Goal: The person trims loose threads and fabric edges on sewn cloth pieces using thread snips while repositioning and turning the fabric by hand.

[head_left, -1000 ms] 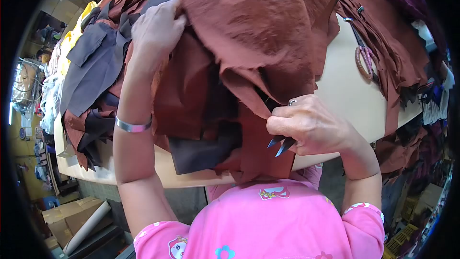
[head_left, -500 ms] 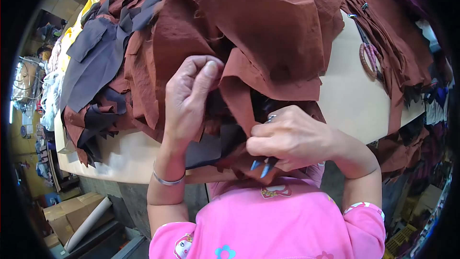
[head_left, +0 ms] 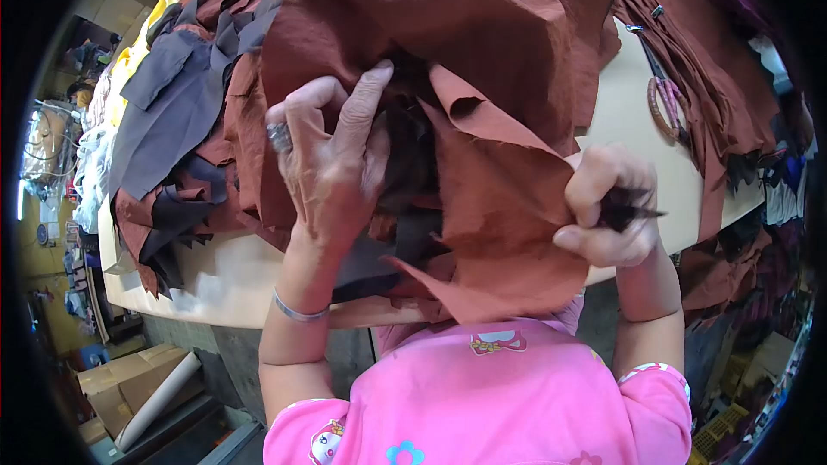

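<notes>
My left hand [head_left: 332,142], a ring on one finger, is closed, with thumb and fingertips pinching the large brown fabric piece [head_left: 448,13] near a dark fold. Out to the right, my right hand [head_left: 612,207] grips the edge of a brown fabric panel [head_left: 508,215] that hangs spread between the hands. Tucked in the right palm is a small dark pointed tool [head_left: 636,210], which looks like thread snips; most of it is hidden by the fingers. Darker cloth [head_left: 409,155] shows in the gap between the hands.
Brown and grey fabric pieces [head_left: 177,112] are heaped on the left of the pale table [head_left: 629,103]. Scissors with wrapped handles [head_left: 665,108] lie on the right, beside more brown cloth [head_left: 689,52]. A cardboard box [head_left: 129,383] stands below left.
My right hand has moved right and up, drawing the brown panel out flat. My left hand has shifted up and turned, pinching higher on the fabric. The tool's tips are now less visible.
</notes>
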Demonstrator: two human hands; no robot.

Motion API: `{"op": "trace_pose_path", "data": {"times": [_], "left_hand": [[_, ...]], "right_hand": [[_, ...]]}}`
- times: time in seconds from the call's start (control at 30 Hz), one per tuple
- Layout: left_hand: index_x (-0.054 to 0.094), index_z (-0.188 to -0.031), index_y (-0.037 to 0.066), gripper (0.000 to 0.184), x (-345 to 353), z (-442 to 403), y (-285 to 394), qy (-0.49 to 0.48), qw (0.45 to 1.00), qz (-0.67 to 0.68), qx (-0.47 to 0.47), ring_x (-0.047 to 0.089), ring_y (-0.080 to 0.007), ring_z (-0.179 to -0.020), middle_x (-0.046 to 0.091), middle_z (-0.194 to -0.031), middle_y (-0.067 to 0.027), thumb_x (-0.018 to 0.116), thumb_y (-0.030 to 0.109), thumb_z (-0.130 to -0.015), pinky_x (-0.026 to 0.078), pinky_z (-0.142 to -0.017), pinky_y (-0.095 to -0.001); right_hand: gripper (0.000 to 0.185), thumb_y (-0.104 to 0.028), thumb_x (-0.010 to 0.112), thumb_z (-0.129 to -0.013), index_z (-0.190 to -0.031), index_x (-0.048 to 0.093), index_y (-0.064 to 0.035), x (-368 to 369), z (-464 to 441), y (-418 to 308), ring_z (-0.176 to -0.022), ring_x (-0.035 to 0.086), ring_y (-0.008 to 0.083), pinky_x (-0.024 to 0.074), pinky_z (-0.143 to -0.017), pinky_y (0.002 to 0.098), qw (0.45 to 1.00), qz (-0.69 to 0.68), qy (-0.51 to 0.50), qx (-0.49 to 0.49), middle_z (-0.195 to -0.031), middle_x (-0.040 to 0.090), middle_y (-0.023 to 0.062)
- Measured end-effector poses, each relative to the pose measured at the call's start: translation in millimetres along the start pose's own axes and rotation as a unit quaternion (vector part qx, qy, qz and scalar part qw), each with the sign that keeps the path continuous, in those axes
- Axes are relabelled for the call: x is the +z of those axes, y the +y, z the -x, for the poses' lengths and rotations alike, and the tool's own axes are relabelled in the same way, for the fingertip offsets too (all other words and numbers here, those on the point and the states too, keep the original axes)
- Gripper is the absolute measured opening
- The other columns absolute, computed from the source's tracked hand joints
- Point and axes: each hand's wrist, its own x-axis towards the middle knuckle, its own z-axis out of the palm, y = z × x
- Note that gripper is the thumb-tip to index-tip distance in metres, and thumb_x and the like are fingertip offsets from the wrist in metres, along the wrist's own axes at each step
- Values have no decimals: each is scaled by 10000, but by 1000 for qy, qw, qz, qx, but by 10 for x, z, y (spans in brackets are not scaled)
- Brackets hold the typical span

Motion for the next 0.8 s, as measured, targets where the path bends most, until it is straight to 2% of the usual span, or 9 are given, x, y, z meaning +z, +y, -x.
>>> {"op": "trace_pose_path", "data": {"times": [0.2,0.33,0.37,0.43,0.47,0.53,0.57,0.67,0.8], "left_hand": [[611,-793,145,252,139,-383,-206,18,982,-25,185,425,-243,-1141,506,-1140,1,702,135,-559,291,-976,-436],[476,-636,90,230,-267,-437,-123,-44,973,48,220,533,-284,-1006,563,-974,-57,666,129,-511,212,-1039,-538],[472,-611,82,215,-419,-436,-107,-73,966,100,227,594,-281,-826,572,-792,-59,656,117,-506,255,-1015,-557],[478,-631,50,194,-552,-399,-14,-131,940,216,230,540,-257,-597,514,-649,-63,625,48,-504,405,-682,-419],[479,-639,40,187,-556,-395,40,-151,921,278,225,508,-239,-503,485,-592,-58,608,20,-504,442,-543,-356],[496,-705,17,176,-581,-426,181,-250,894,344,141,446,-212,-458,449,-591,-40,522,-32,-539,378,-472,-270],[512,-783,-2,218,-532,-383,215,-281,900,331,52,465,-162,-517,466,-641,-49,506,-36,-568,410,-555,-224],[519,-893,-16,291,-212,-315,146,-303,865,380,-123,584,-209,-704,550,-750,-124,588,-16,-611,452,-674,-261],[527,-915,-4,289,-113,-183,89,-249,875,394,-130,587,-151,-746,562,-786,-103,558,-48,-631,450,-715,-242]], "right_hand": [[261,98,653,-554,-638,460,-55,-88,53,-72,-523,401,92,293,-489,233,999,-36,17,4,-617,447,1],[252,30,643,-536,-633,435,-72,-361,22,-121,-594,413,94,310,-557,224,996,20,83,-8,-646,424,-16],[236,22,626,-549,-644,432,-72,-415,-23,-119,-613,410,90,312,-570,218,995,18,102,10,-662,420,-19],[197,6,591,-584,-670,430,-68,-484,-151,-104,-651,403,83,316,-595,205,990,-13,138,36,-694,416,-22],[157,15,548,-620,-689,427,-58,-558,-223,-16,-678,398,79,313,-603,188,988,102,118,-12,-721,418,-22],[101,-3,549,-675,-744,480,-28,-667,-385,87,-662,465,104,367,-594,221,954,282,103,27,-733,474,9],[80,-7,529,-699,-747,466,-16,-701,-446,164,-654,485,117,368,-590,235,907,404,98,63,-732,475,11],[166,-50,619,-694,-841,548,-20,-641,-539,174,-773,572,210,439,-669,307,808,579,105,-22,-836,582,74],[311,-58,677,-644,-942,585,-46,-291,-347,-47,-844,588,244,468,-720,337,929,365,32,-60,-968,598,80]]}}
